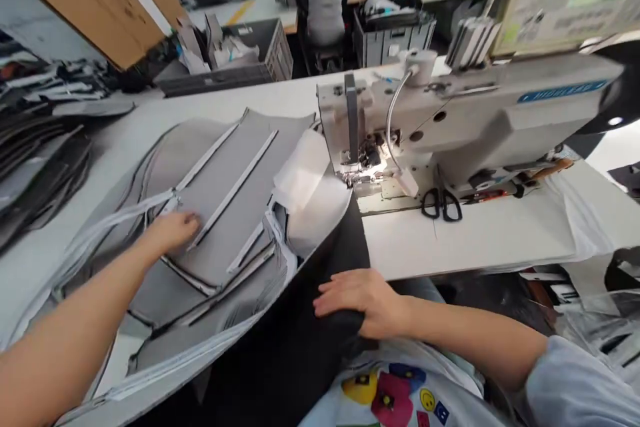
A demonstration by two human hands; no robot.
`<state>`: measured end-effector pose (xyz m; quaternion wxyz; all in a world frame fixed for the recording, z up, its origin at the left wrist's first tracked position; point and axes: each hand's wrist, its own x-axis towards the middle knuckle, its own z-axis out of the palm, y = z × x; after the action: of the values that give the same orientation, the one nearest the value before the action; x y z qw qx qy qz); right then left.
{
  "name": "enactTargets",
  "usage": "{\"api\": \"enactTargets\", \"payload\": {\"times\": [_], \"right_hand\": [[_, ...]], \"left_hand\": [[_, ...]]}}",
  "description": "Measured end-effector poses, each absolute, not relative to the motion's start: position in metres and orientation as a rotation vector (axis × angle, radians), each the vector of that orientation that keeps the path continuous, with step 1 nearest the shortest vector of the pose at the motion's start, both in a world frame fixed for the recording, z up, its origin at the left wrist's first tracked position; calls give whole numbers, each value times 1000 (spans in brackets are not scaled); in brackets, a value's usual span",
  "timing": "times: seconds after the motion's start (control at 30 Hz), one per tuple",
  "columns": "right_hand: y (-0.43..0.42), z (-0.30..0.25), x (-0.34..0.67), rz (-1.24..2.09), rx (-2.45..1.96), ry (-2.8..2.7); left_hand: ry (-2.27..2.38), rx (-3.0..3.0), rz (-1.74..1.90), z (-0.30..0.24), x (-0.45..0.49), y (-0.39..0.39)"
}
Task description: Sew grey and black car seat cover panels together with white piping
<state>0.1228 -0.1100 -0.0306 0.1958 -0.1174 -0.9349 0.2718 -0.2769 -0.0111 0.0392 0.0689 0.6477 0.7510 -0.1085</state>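
A large sewn cover [220, 180], grey on its underside with white strips and seams, spreads over the left of the table. My left hand [173, 230] rests on it with curled fingers, closed on the grey fabric beside a white strip. The cover's right end reaches the needle area of a sewing machine [465, 113]. A black panel [300, 347] joined along the cover's edge hangs over the table front. My right hand [355, 300] lies on this panel, fingers stretched out and flat.
Black-handled scissors [441, 203] lie beside the machine's base. Stacked dark pieces [40, 160] stand at the left of the white table [465, 240]. Beyond it are grey crates [275, 53] with fabric pieces and a seated person [323, 0] in grey.
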Motion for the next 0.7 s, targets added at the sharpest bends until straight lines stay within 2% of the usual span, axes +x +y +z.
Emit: {"api": "enactTargets", "payload": {"times": [0.1, 0.2, 0.33, 0.5, 0.7], "right_hand": [[-118, -49, 143, 841, -430, -2664], [-126, -72, 139, 575, -314, -2821], [-126, -68, 120, 449, -341, -2750], [-116, -47, 134, 642, -364, -2793], [-118, -71, 137, 333, -405, -2754]], "left_hand": [[2230, 1957, -82, 53, -210, -5], [1842, 1879, -65, 61, -121, -27], [1612, 1988, -354, 44, -38, -53], [1623, 1932, -470, 10, -13, -39], [1622, 1788, -249, 5, 0, -27]]}}
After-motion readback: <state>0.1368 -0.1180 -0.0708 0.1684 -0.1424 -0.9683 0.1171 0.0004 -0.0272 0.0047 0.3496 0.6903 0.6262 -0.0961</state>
